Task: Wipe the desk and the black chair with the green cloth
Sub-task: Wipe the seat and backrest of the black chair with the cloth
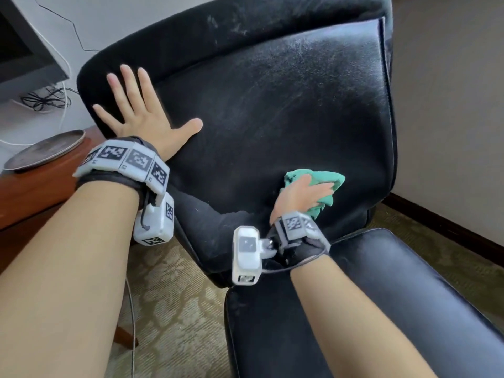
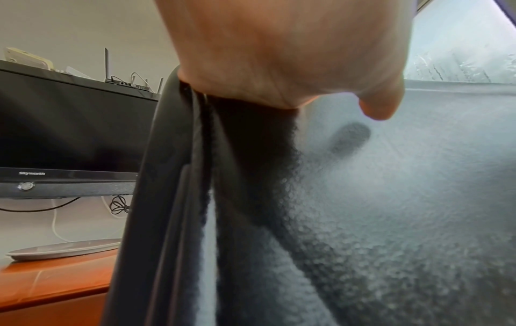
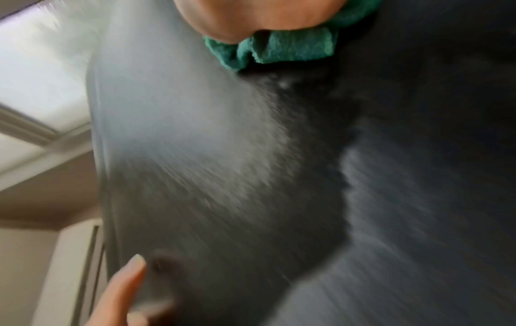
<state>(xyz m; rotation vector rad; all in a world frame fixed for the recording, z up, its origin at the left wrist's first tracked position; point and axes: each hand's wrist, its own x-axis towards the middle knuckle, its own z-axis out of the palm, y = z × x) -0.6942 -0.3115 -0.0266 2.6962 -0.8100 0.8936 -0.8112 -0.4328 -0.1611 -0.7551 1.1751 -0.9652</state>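
Note:
The black chair (image 1: 272,105) fills the head view, its backrest dusty and streaked grey. My left hand (image 1: 141,110) lies flat and spread on the backrest's upper left edge, and the left wrist view shows its palm (image 2: 279,44) against the chair (image 2: 390,198). My right hand (image 1: 305,195) presses the bunched green cloth (image 1: 336,181) against the lower backrest with fingers laid straight across it. In the blurred right wrist view the cloth (image 3: 293,48) bulges from under the palm (image 3: 265,15). The wooden desk (image 1: 35,186) stands at the left.
A grey plate (image 1: 46,150) sits on the desk corner beside the chair. A dark screen (image 1: 21,50) and tangled cables (image 1: 46,100) stand behind it against the wall. The chair seat (image 1: 381,296) is below my right arm. Patterned carpet (image 1: 169,296) lies between chair and desk.

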